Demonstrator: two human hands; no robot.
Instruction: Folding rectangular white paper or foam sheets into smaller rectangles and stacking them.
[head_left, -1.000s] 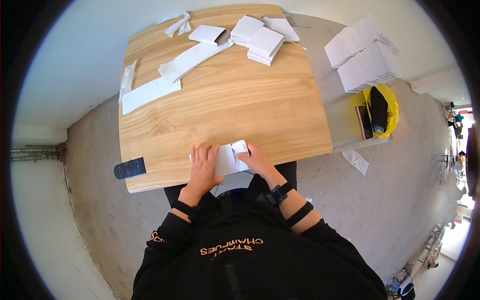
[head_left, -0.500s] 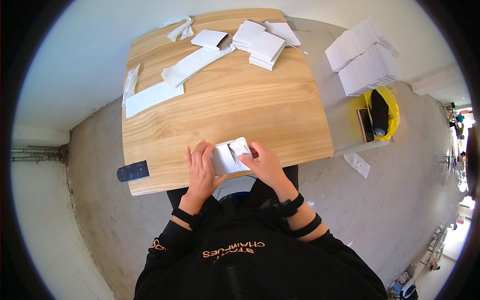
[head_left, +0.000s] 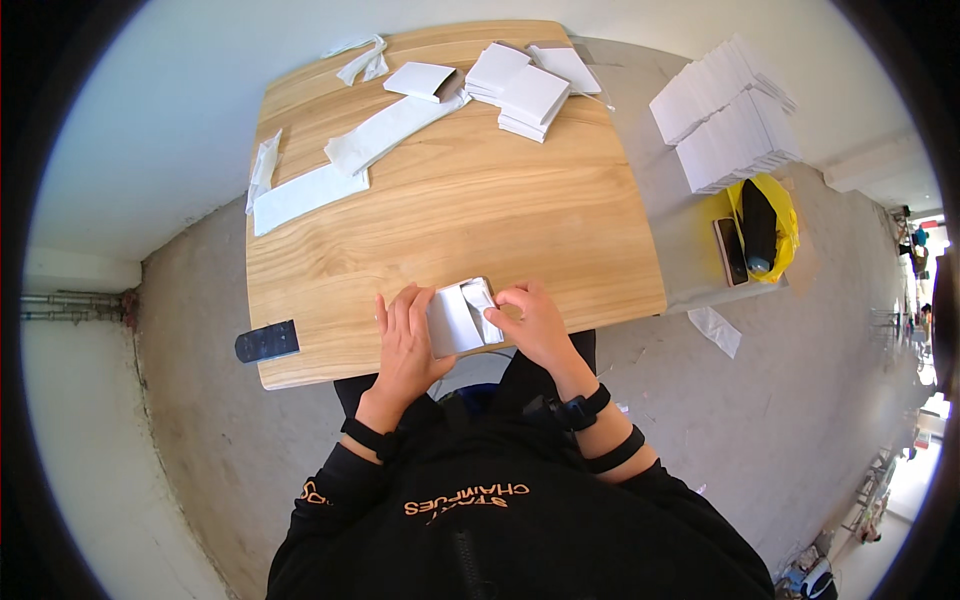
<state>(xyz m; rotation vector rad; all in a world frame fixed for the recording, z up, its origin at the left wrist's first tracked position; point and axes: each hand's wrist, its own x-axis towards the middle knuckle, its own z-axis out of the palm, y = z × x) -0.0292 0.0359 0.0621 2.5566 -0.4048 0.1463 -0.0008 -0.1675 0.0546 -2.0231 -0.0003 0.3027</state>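
Note:
A small white paper box [head_left: 452,323] lies tilted at the table's near edge. My left hand [head_left: 405,340] wraps around its left side, fingers along the far side and thumb at the near side. From the box's right end a crinkled white packet [head_left: 478,297] sticks partly out. My right hand [head_left: 532,323] is closed at that end, thumb and fingertips pinching the packet's edge. The part of the packet inside the box is hidden.
Stacked flat white boxes [head_left: 535,100], another white box [head_left: 420,80] and white paper strips [head_left: 310,197] lie across the table's far side. A dark flat device [head_left: 267,342] overhangs the left edge. To the right are tall white stacks [head_left: 735,130], a phone [head_left: 731,252] and a yellow bag [head_left: 785,232].
My right hand has shifted slightly right and away from the box's top. The box has turned a little and moved slightly right, with my left hand still around it.

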